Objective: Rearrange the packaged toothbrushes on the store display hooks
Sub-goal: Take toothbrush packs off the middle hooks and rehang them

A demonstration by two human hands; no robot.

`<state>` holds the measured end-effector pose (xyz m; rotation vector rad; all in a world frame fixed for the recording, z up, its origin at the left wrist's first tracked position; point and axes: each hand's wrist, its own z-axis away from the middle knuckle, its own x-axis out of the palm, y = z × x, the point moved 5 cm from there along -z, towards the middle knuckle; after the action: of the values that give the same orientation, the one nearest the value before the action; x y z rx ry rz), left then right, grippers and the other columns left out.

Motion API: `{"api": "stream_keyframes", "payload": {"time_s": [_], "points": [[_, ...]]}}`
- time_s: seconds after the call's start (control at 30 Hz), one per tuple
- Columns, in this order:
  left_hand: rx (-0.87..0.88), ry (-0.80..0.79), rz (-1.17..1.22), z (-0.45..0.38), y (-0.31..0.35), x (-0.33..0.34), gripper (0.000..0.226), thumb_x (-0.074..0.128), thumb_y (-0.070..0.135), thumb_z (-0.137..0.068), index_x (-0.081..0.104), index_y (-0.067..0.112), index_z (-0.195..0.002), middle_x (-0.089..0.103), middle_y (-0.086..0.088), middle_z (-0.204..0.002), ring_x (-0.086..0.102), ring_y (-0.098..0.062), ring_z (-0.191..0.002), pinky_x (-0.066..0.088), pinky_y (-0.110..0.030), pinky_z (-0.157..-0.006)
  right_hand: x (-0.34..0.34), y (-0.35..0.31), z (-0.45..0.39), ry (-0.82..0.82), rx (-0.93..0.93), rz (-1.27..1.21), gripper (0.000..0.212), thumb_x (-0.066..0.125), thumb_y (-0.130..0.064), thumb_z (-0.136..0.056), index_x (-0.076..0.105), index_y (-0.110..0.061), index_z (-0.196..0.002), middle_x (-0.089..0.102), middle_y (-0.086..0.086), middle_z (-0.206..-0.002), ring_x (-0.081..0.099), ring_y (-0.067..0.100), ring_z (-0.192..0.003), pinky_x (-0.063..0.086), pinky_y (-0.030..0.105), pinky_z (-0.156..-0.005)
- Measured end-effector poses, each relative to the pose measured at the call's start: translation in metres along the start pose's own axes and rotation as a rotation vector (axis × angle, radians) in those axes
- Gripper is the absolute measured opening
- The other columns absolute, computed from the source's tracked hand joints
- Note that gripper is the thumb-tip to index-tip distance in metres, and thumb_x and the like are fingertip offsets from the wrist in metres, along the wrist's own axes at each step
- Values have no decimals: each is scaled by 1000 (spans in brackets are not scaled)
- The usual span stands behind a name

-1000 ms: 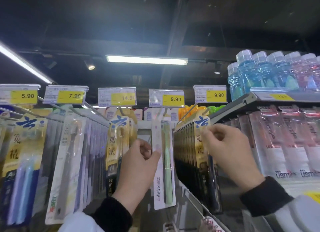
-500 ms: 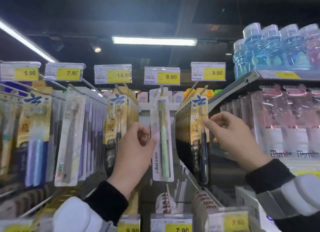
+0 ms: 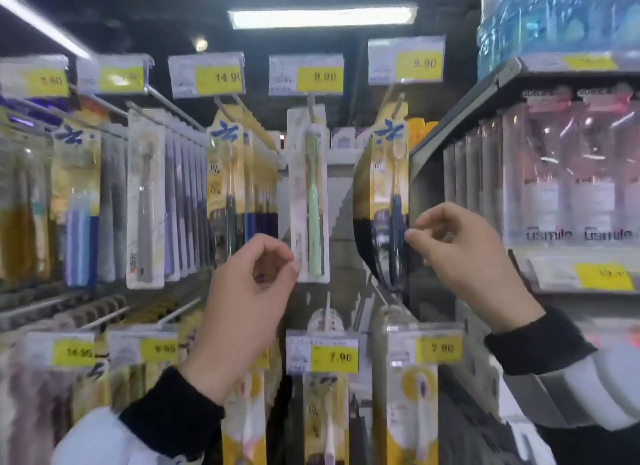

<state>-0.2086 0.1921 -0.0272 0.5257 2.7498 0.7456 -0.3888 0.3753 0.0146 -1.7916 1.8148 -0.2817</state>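
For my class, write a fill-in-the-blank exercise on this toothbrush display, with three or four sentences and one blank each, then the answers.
1. The single pack beside the left hand holds a toothbrush whose handle is ____.
2. The right hand has its fingers at the edge of a pack whose card is mostly ____.
3. The price tag above that pack reads ____.
4. The top shelf on the right carries bottles coloured ____.

Missing words: green; yellow; 9.90; blue
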Motion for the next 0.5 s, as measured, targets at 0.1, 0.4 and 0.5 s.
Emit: {"api": "stream_keyframes", "payload": {"time_s": [0.1, 0.4, 0.5], "points": [[79, -5, 93, 30, 11, 3, 13, 68, 13, -90, 63, 25, -88, 66, 7, -84, 64, -10, -81, 51, -18, -73, -8, 1, 19, -40, -18, -121, 8, 71, -23, -89, 70, -25, -82, 69, -8, -74, 66, 12, -69, 49, 27, -65], [-189, -342, 212, 142, -29, 69, 18, 67, 19, -92, 71, 22, -75, 68, 1, -64, 65, -15, -58, 56, -36, -61, -23, 24, 138, -88, 38, -396, 24, 64, -4, -94, 69, -10, -72, 62, 0, -53, 50, 11, -42, 41, 21, -42], [-248, -323, 108, 159, -48, 80, 14, 66, 25, -92, 73, 25, -79, 71, 4, -70, 66, -14, -59, 54, -27, -58, -12, 59, 167, -139, 246, -329, 21, 66, -9, -93, 73, -12, -74, 67, -1, -58, 56, 10, -45, 44, 19, -44]]}}
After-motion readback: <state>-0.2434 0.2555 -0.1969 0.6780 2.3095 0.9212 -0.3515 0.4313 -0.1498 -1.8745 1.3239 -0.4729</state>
